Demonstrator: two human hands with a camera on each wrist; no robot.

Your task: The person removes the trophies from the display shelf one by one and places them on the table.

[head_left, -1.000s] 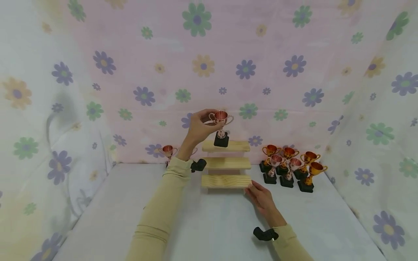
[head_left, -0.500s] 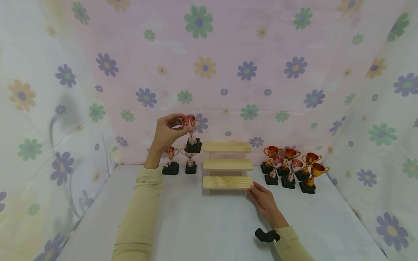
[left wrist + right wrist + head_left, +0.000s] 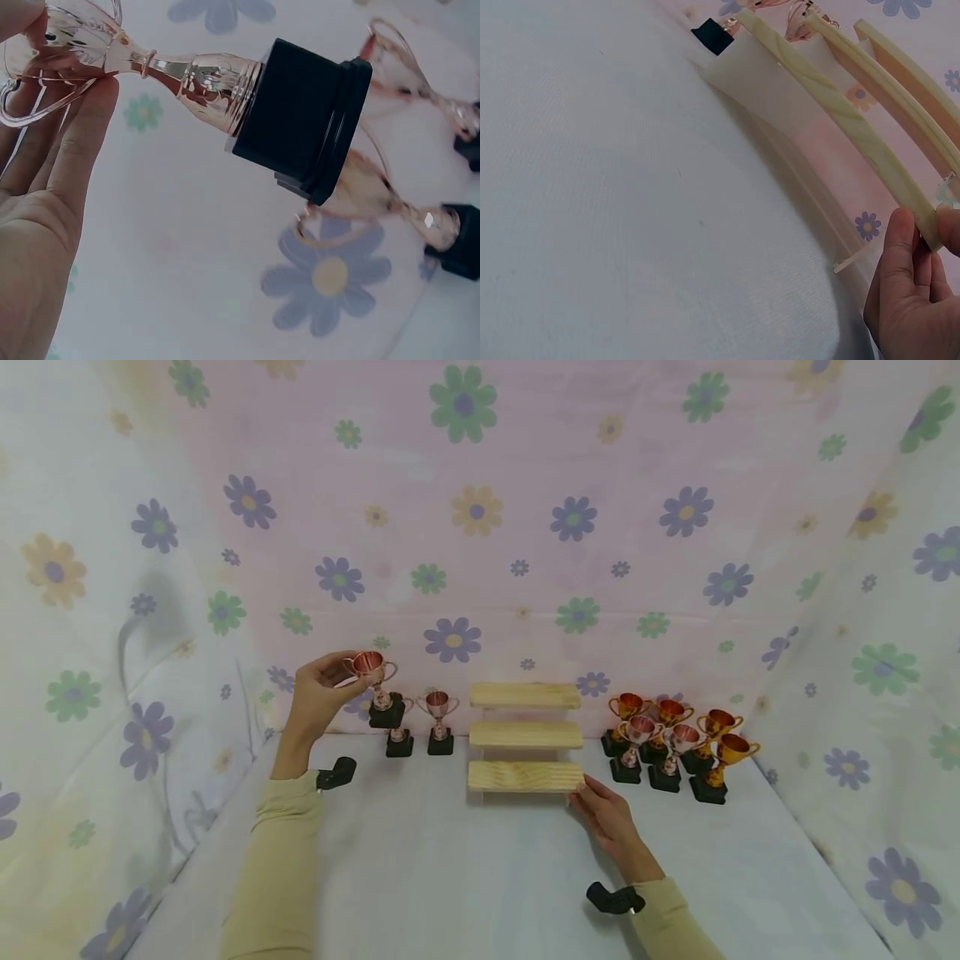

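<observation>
My left hand [image 3: 315, 697] grips a rose-gold trophy cup [image 3: 378, 693] by its bowl, above the table. In the left wrist view the trophy's black base [image 3: 300, 116] points away from the fingers. Two more rose-gold trophies stand behind it; one trophy [image 3: 439, 718] shows fully, the other [image 3: 400, 742] is partly hidden by the held one. My right hand [image 3: 611, 822] pinches the right end of the lowest step of a three-step wooden display stand [image 3: 525, 777]. The right wrist view has the thumb above and fingers below that board [image 3: 855, 139].
Right of the stand is a group of trophies: several gold trophies [image 3: 720, 760] at the back and right, and two rose-gold trophies [image 3: 665, 768] in front. A flower-patterned cloth [image 3: 510, 527] hangs behind the white table [image 3: 480, 877] and at both sides.
My left hand has carried the rose-gold trophy from above the stand to the left and lower, near the two standing trophies. The right hand stays at the stand's lowest step.
</observation>
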